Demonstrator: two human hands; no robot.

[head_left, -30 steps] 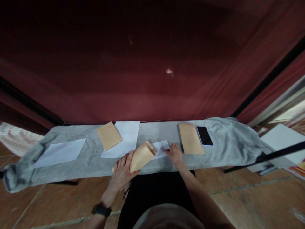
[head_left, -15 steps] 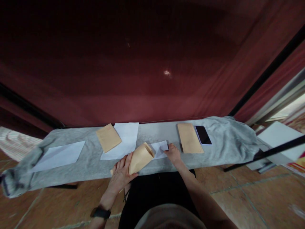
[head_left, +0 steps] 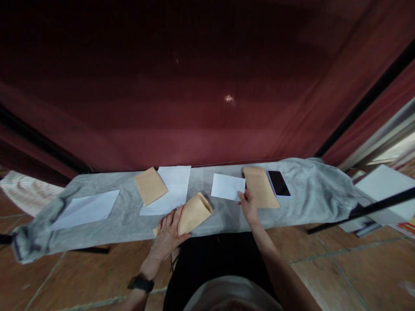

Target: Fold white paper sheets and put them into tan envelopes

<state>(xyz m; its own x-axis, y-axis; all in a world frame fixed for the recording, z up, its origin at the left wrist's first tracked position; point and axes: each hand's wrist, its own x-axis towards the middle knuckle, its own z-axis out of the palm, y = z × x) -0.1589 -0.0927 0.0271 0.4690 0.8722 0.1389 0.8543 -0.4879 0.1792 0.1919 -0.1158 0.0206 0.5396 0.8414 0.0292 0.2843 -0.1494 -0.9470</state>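
Observation:
My left hand (head_left: 169, 231) lies over the lower left part of a brown paper envelope (head_left: 193, 214) and grips it, thumb along the near edge. The envelope's mouth gapes toward the upper right. Between thumb and fingers, my right hand (head_left: 249, 207) pinches the lower right corner of a small white sheet of paper (head_left: 228, 186), probably folded. That sheet is clear of the envelope, up and to the right of its mouth. Just right of my right hand lies a second brown envelope (head_left: 261, 188), flat on the cloth.
A grey cloth (head_left: 126, 220) covers the narrow bench. On it lie a phone (head_left: 279, 183), a third brown envelope (head_left: 150, 186) overlapping a large white sheet (head_left: 177, 181), and another white sheet (head_left: 86, 209) at left. A dark red curtain (head_left: 207, 142) hangs behind.
My right hand has moved up and right with the white paper, drawing it away from the envelope's mouth. My left hand keeps its hold on the envelope.

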